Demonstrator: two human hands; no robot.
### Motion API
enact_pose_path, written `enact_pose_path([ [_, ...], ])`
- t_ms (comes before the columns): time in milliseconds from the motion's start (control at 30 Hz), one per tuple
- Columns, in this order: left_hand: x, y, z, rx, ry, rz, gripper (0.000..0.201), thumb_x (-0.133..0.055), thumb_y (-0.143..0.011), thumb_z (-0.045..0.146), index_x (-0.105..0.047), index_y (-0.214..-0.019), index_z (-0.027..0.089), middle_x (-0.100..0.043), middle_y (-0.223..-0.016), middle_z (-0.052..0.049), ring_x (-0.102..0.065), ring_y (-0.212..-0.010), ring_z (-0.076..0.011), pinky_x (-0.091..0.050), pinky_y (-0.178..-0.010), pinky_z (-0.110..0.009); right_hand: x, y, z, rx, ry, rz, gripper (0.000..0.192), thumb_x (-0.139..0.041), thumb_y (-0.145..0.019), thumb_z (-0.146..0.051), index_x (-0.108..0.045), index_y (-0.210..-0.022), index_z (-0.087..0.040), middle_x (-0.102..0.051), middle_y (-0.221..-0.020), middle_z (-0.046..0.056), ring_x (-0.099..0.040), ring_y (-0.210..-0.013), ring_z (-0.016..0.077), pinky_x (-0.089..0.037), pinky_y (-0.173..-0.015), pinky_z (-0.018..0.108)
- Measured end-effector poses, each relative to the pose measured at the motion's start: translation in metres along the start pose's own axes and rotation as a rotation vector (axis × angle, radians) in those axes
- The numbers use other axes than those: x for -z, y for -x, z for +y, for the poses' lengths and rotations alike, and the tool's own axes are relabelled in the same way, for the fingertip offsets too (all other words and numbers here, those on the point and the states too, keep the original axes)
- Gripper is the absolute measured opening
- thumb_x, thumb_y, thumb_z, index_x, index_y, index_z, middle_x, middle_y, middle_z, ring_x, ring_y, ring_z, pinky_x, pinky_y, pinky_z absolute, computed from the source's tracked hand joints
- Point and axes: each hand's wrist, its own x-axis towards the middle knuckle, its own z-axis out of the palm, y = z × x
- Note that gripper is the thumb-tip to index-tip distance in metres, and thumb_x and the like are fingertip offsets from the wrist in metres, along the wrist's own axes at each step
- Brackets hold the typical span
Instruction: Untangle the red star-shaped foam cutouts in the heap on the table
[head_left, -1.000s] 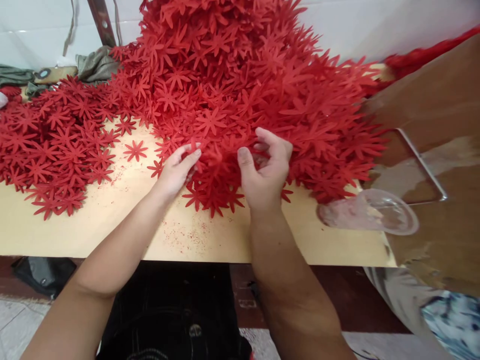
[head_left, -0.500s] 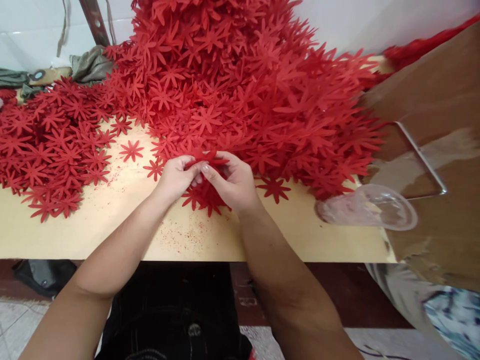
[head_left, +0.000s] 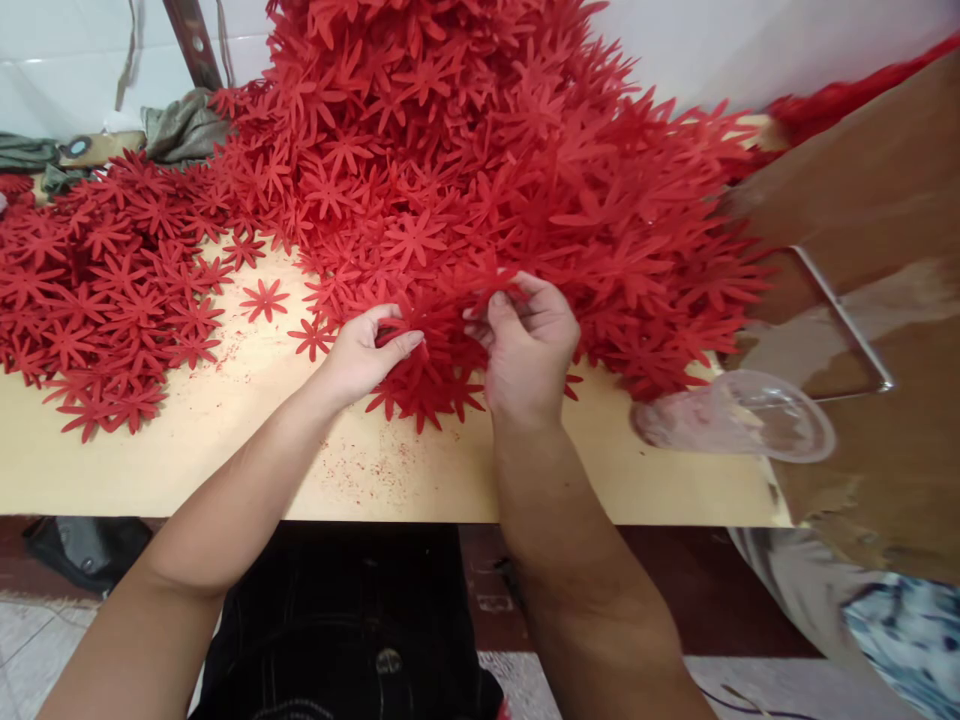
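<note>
A tall heap of red flower-shaped cutouts covers the back of the pale wooden table. At its front edge sits a small stack of red cutouts. My left hand holds that stack from the left, fingers curled on it. My right hand is just right of it, its fingertips pinching a red cutout at the foot of the heap.
A flatter spread of red cutouts lies at the left. A clear plastic cup lies on its side at the table's right end beside a brown cardboard sheet. Grey cloth sits at the back left.
Half a second ago both hands met over the small stack. Since then my right hand has moved right and up to the heap and pinched a cutout; the left stayed on the stack.
</note>
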Motion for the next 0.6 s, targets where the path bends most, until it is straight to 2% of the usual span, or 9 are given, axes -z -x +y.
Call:
enact_pose_path([
  [67,0.000,0.000,0.001,0.029,-0.028,0.007,0.017,-0.060,-0.082,0.015,-0.052,-0.067,0.016,-0.055,-0.055,0.006,-0.048,-0.051,-0.0046,-0.038,-0.055,-0.020,0.002,0.000,-0.001,0.111,0.109,-0.013,0.032,-0.055,-0.086,-0.041,-0.054,-0.114,-0.026,-0.063,-0.106,0.006,-0.066,-0.096,0.0184,-0.056,-0.085,0.041],
  [133,0.000,0.000,0.003,0.058,-0.063,0.033,0.024,-0.058,-0.085,0.017,-0.048,-0.062,0.017,-0.050,-0.049,0.006,-0.044,-0.046,-0.0044,-0.036,-0.051,-0.020,0.002,0.003,-0.007,0.197,0.187,-0.051,0.040,-0.054,-0.086,-0.041,-0.052,-0.123,-0.026,-0.058,-0.123,0.009,-0.060,-0.113,0.0214,-0.051,-0.097,0.046],
  [233,-0.001,0.000,0.003,0.055,-0.071,0.104,0.032,-0.058,-0.086,0.023,-0.044,-0.058,0.017,-0.042,-0.045,0.008,-0.037,-0.042,-0.0036,-0.031,-0.047,-0.021,-0.003,0.011,-0.022,0.199,0.186,-0.149,0.040,-0.054,-0.086,-0.044,-0.056,-0.121,-0.025,-0.058,-0.127,0.009,-0.056,-0.122,0.0220,-0.045,-0.106,0.047],
  [300,-0.002,0.001,0.003,0.060,-0.070,0.109,0.036,-0.060,-0.086,0.028,-0.043,-0.057,0.018,-0.038,-0.043,0.009,-0.033,-0.040,-0.0032,-0.027,-0.045,-0.021,-0.008,0.015,-0.028,0.118,0.105,-0.259,0.037,-0.057,-0.084,-0.049,-0.062,-0.110,-0.024,-0.065,-0.115,0.007,-0.061,-0.112,0.0206,-0.049,-0.101,0.044],
  [367,-0.003,0.002,0.001,0.087,-0.085,0.079,0.037,-0.061,-0.086,0.031,-0.043,-0.056,0.018,-0.037,-0.042,0.009,-0.031,-0.039,-0.0032,-0.025,-0.044,-0.021,-0.012,0.018,-0.030,0.008,0.003,-0.369,0.035,-0.062,-0.078,-0.054,-0.065,-0.094,-0.023,-0.070,-0.096,0.005,-0.067,-0.094,0.0179,-0.056,-0.089,0.039],
  [433,-0.004,0.003,0.000,0.112,-0.098,0.055,0.036,-0.059,-0.087,0.032,-0.045,-0.057,0.017,-0.040,-0.043,0.008,-0.034,-0.039,-0.0035,-0.027,-0.044,-0.021,-0.015,0.019,-0.030,-0.084,-0.084,-0.417,0.035,-0.068,-0.072,-0.056,-0.064,-0.083,-0.022,-0.069,-0.081,0.001,-0.066,-0.076,0.0147,-0.058,-0.075,0.033],
  [500,-0.005,0.004,0.000,0.104,-0.088,0.029,0.036,-0.055,-0.089,0.032,-0.046,-0.057,0.017,-0.045,-0.046,0.006,-0.040,-0.042,-0.0040,-0.032,-0.047,-0.021,-0.016,0.018,-0.029,-0.128,-0.134,-0.392,0.036,-0.073,-0.067,-0.055,-0.063,-0.078,-0.023,-0.066,-0.074,-0.001,-0.063,-0.067,0.0124,-0.057,-0.068,0.030],
  [600,-0.006,0.004,0.000,0.063,-0.038,-0.056,0.032,-0.056,-0.088,0.032,-0.050,-0.062,0.016,-0.053,-0.054,0.004,-0.047,-0.049,-0.0042,-0.038,-0.053,-0.020,-0.014,0.014,-0.026,-0.114,-0.151,-0.278,0.032,-0.074,-0.067,-0.052,-0.063,-0.077,-0.024,-0.064,-0.074,-0.003,-0.060,-0.065,0.0105,-0.056,-0.067,0.028],
])
